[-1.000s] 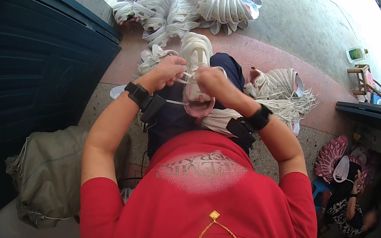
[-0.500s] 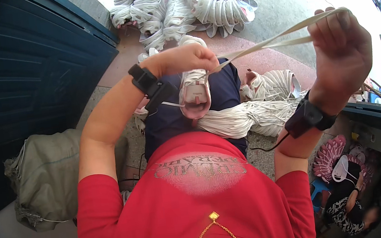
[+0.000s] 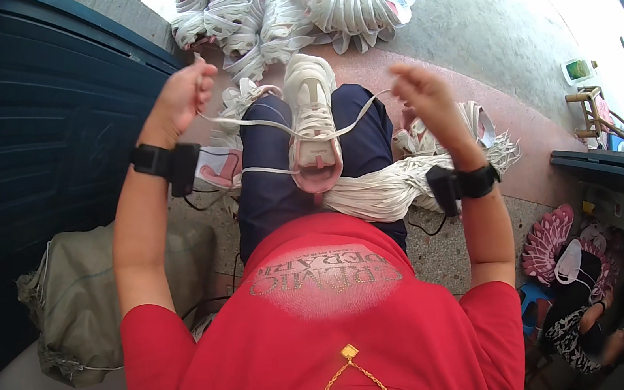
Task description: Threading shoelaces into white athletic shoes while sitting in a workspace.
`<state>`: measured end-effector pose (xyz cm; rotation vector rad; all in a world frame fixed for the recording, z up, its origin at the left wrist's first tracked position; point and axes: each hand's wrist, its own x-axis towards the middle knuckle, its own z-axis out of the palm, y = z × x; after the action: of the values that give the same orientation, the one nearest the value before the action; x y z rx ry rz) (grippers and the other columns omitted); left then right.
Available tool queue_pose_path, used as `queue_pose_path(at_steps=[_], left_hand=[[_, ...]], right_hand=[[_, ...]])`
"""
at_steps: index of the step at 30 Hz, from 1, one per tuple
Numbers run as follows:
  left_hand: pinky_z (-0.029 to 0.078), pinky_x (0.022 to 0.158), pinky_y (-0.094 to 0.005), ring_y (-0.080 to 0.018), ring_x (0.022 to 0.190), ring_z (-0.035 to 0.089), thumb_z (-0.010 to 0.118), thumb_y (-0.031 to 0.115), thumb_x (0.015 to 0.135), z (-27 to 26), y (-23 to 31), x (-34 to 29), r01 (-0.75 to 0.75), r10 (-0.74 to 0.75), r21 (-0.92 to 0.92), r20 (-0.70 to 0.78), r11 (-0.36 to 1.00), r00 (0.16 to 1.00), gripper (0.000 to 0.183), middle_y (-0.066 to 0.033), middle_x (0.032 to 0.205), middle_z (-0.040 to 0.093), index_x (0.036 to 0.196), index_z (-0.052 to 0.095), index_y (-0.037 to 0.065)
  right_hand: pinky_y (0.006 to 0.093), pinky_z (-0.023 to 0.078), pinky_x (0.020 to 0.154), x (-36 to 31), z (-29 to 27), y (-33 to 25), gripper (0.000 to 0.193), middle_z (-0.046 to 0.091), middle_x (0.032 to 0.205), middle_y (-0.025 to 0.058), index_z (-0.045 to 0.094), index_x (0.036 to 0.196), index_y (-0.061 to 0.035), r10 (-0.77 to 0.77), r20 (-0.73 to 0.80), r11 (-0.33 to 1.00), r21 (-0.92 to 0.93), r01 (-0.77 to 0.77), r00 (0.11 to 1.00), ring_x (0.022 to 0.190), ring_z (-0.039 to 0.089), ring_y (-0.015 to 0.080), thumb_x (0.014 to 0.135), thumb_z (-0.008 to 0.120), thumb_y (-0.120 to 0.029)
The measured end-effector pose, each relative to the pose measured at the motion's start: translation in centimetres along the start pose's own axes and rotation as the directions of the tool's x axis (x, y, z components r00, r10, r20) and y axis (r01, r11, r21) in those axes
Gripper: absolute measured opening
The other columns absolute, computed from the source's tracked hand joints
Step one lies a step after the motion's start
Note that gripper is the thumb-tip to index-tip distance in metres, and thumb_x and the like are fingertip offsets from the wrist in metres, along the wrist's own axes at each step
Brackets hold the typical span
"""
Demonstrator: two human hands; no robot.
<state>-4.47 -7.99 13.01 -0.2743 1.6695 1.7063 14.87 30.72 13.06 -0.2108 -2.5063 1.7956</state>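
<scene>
A white shoe [image 3: 309, 92] with a pink-lined opening lies across my lap between my thighs, its toe pointing away from me. White lace is threaded over its tongue, and one flat shoelace [image 3: 258, 127] runs out to both sides. Up on the left, my left hand [image 3: 187, 99] is closed on the lace's left part. My right hand [image 3: 427, 103], slightly blurred, is raised on the right with fingers curled at the lace's other part. A further lace end lies over my left thigh beside the shoe's opening.
A bundle of white laces [image 3: 388, 194] lies by my right thigh. Several stacks of white shoe parts [image 3: 358, 9] stand on the floor ahead. More shoes flank my knees. A blue door [image 3: 55, 127] and a sack [image 3: 111, 295] are at left; another person's arm [image 3: 594, 315] shows lower right.
My right hand has come down and inward from the far right, where it held the lace stretched. My left hand has moved from over the shoe out to the left with lace.
</scene>
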Motion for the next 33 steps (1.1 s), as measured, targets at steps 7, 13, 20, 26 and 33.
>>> queue_pose_path(at_steps=[7, 13, 20, 26, 33], left_hand=[[0.039, 0.055, -0.0239, -0.0067, 0.063, 0.048, 0.055, 0.024, 0.102, 7.5, -13.8, -1.7, -0.128, 0.022, 0.465, 0.225, 0.876, 0.974, 0.025, 0.0029, 0.073, 0.053, 0.108, 0.065, 0.002], [0.049, 0.065, -0.0362, -0.0225, 0.072, 0.063, 0.059, 0.024, 0.099, 7.5, -14.8, -1.9, -0.307, 0.273, 0.781, 0.181, 0.544, 0.945, 0.026, -0.0119, 0.081, 0.066, 0.108, 0.068, 0.002], [0.050, 0.075, -0.0455, -0.0328, 0.086, 0.065, 0.062, 0.022, 0.093, 6.9, -15.6, -2.3, -0.435, 0.420, 0.887, 0.339, 0.156, 0.842, 0.019, -0.0105, 0.086, 0.070, 0.093, 0.074, 0.007], [0.043, 0.078, -0.0438, -0.0277, 0.090, 0.059, 0.068, 0.022, 0.081, 8.5, -15.2, -2.5, -0.421, 0.484, 0.869, 0.495, -0.261, 0.722, 0.011, -0.0054, 0.084, 0.066, 0.080, 0.070, 0.012], [0.039, 0.078, -0.0411, -0.0236, 0.092, 0.056, 0.072, 0.027, 0.075, 11.4, -14.2, -3.0, -0.408, 0.398, 0.756, 0.630, -0.512, 0.667, 0.017, -0.0026, 0.083, 0.064, 0.079, 0.069, 0.010]], right_hand=[[0.0515, 0.047, 0.079, -4.7, 10.6, 9.6, 0.023, 0.066, 0.089, 0.0236, 0.064, 0.089, 0.0024, -0.042, 0.147, 0.934, -0.345, 0.091, 0.988, 0.089, 0.062, 0.0427, 0.096, 0.051, -0.015], [0.0521, 0.047, 0.080, -4.2, 11.9, 9.4, 0.022, 0.066, 0.089, 0.0238, 0.065, 0.089, 0.0010, -0.020, 0.028, 0.952, -0.305, 0.027, 0.999, 0.090, 0.062, 0.0427, 0.095, 0.051, -0.016], [0.0525, 0.047, 0.075, -4.1, 13.5, 9.9, 0.019, 0.065, 0.082, 0.0189, 0.064, 0.084, -0.0020, -0.025, 0.011, 0.848, -0.529, 0.027, 1.000, 0.085, 0.062, 0.0386, 0.093, 0.055, -0.016], [0.0422, 0.042, 0.072, -4.4, 14.0, 9.5, 0.011, 0.064, 0.081, 0.0072, 0.066, 0.084, -0.0091, -0.318, 0.111, 0.648, -0.700, 0.301, 0.942, 0.083, 0.060, 0.0261, 0.088, 0.062, -0.018], [0.0402, 0.039, 0.073, -4.7, 13.6, 7.8, 0.013, 0.063, 0.081, 0.0037, 0.068, 0.088, -0.0106, -0.322, 0.100, 0.582, -0.763, 0.280, 0.941, 0.085, 0.057, 0.0233, 0.088, 0.063, -0.022]])
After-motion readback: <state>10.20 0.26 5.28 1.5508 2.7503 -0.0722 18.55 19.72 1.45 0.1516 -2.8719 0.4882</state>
